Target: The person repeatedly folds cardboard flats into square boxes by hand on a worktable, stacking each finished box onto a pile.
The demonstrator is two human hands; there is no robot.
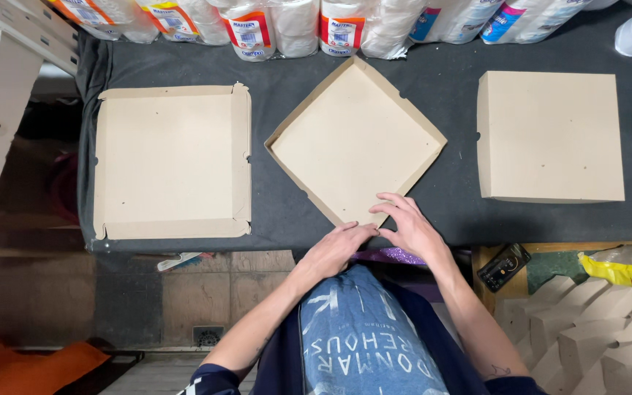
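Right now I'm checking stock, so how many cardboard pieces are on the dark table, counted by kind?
Flat unfolded blank: 1
Open tray with raised walls, near corner under the left hand and right hand: 1
Closed box: 1
Total: 3

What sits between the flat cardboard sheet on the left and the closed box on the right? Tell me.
In the head view, the diamond-turned cardboard tray lies between the flat sheet and the closed box, with both hands, left hand and right hand, at its near corner.
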